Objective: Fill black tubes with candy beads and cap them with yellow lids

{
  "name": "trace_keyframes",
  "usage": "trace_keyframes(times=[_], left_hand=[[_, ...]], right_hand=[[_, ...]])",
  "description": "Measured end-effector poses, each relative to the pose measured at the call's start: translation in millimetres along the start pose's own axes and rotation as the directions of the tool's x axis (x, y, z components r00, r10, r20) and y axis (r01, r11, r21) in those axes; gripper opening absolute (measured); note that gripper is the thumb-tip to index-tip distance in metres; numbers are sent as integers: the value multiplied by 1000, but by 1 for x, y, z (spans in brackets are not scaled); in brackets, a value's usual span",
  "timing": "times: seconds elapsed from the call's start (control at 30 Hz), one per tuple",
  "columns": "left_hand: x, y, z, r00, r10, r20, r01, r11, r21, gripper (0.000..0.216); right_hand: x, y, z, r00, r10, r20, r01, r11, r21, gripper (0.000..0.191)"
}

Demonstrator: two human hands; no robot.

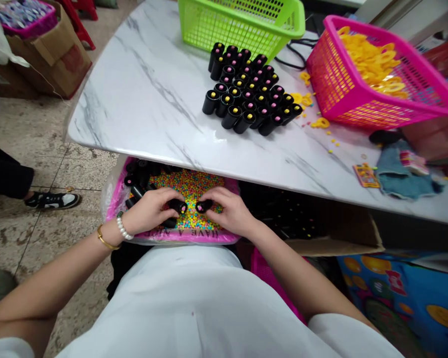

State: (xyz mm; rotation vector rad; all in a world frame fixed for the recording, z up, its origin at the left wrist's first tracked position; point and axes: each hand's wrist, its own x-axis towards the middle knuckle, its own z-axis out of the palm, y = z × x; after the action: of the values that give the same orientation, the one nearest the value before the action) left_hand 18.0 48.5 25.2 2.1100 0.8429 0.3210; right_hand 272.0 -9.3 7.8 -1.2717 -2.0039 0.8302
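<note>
My left hand (157,209) is closed round a small black tube (177,205), its end facing the middle. Opposite it, my right hand (227,208) pinches another black tube (202,206), with a pink bit showing at its end. Both hands are over a pink tray (224,237) lined with clear plastic. Small multicoloured beads (192,181) fill much of this tray. More black tubes (138,190) lie in its left part, some hidden by my left hand.
On the marble-patterned table (142,99) many black tubes (246,89) stand upright, with pink or yellow bits on top. Behind are a green basket (239,30) and a pink basket (343,84) of yellow pieces. Below, a cardboard box (351,233) holds dark items. Someone's shoe (54,200) is at left.
</note>
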Motion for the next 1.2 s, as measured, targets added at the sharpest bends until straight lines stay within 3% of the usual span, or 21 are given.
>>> trace_keyframes(times=[0.1, 0.17, 0.2, 0.27, 0.33, 0.43, 0.5, 0.6, 0.73, 0.83, 0.93, 1.1, 1.2], left_hand=[[-2, 1, 0, 993, -76, 89, 108, 887, -448, 30], [-4, 0, 0, 985, -115, 129, 171, 768, -617, 32], [-5, 0, 1, 982, -137, 133, 190, 734, -652, 33], [-7, -3, 3, 976, -179, 122, 214, 704, -677, 34], [-9, -8, 5, 970, -222, 100, 229, 693, -683, 35], [-10, -14, 10, 956, -287, 60, 251, 696, -673, 38], [-11, -16, 12, 952, -306, 30, 248, 706, -663, 40], [-13, -17, 10, 956, -293, 7, 228, 729, -646, 39], [-16, -14, 4, 974, -229, 5, 180, 753, -633, 35], [-16, -13, 2, 986, -164, 21, 140, 761, -633, 33], [-14, -11, 3, 992, -118, 43, 117, 743, -659, 33], [-12, -10, 6, 984, -177, 26, 151, 743, -652, 39], [-13, -10, 2, 991, -131, 20, 121, 834, -538, 40]], right_hand=[[-3, -1, 5, 982, 152, 112, -183, 914, 363, 26], [-3, 0, 7, 975, 176, 139, -221, 864, 453, 28], [-2, 2, 6, 980, 158, 124, -196, 883, 427, 27], [1, 5, 5, 993, 84, 82, -102, 964, 246, 24], [7, 8, 4, 995, 12, 104, -7, 999, -47, 23], [14, 10, 7, 967, -5, 256, 109, 912, -395, 23], [17, 8, 11, 938, -21, 346, 185, 875, -447, 23], [15, 5, 13, 932, -91, 351, 202, 934, -295, 25], [6, 3, 4, 985, -62, 160, 54, 997, 58, 25], [-2, 1, -1, 993, 73, 89, -95, 955, 281, 23], [-6, 0, 1, 979, 165, 115, -200, 872, 446, 27], [-4, -2, 4, 978, 169, 123, -207, 849, 487, 28], [-5, -3, 1, 980, 185, 79, -200, 881, 429, 28]])
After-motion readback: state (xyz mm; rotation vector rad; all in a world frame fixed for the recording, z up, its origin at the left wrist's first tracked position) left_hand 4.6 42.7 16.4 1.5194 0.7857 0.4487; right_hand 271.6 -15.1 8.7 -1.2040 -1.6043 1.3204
